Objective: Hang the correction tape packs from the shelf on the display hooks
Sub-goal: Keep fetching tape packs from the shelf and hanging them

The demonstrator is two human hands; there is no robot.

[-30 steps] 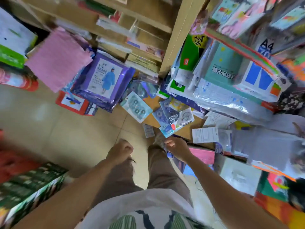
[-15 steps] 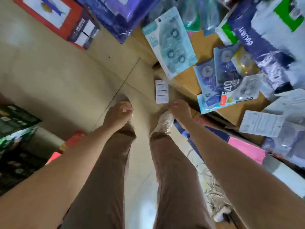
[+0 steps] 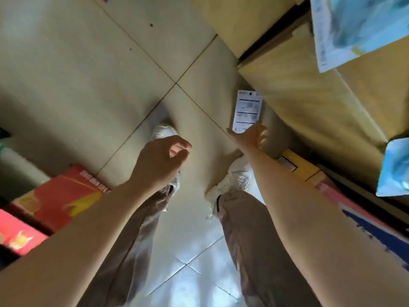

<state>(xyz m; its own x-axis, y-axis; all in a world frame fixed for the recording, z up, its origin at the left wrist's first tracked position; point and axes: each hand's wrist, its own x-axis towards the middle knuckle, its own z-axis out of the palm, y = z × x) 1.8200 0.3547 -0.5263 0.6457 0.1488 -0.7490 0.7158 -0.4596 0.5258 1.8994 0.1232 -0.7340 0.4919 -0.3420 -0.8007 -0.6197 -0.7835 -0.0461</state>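
Two arms reach down | left hand [image 3: 158,161] loosely curled, grip empty | right hand [image 3: 250,137] spread, grip wide, fingertips at near end of pack [image 3: 247,108] | pack flat on floor [image 3: 88,63], just beside shelf [image 3: 309,96] edge

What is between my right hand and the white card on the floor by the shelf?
Nothing visible. The right hand is at the near edge of the white card, which lies flat on the floor tile beside the shelf base.
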